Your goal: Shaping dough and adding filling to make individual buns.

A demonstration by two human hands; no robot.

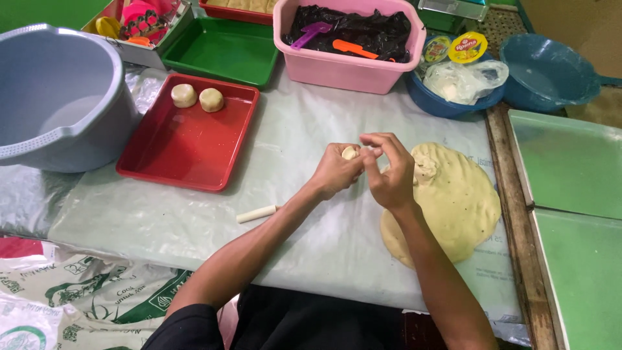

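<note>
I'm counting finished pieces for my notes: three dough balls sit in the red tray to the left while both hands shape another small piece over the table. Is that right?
Not quite. The head view shows two dough balls in the red tray, not three. The rest holds: the left hand and right hand shape a small dough piece over the table.

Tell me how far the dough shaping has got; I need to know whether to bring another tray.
Early on, it seems. Done: two dough balls sit in the red tray, most of it bare. In hand: the left hand holds a small dough piece while the right hand pinches at it. Left: the large flattened dough slab, nearly whole.
</note>
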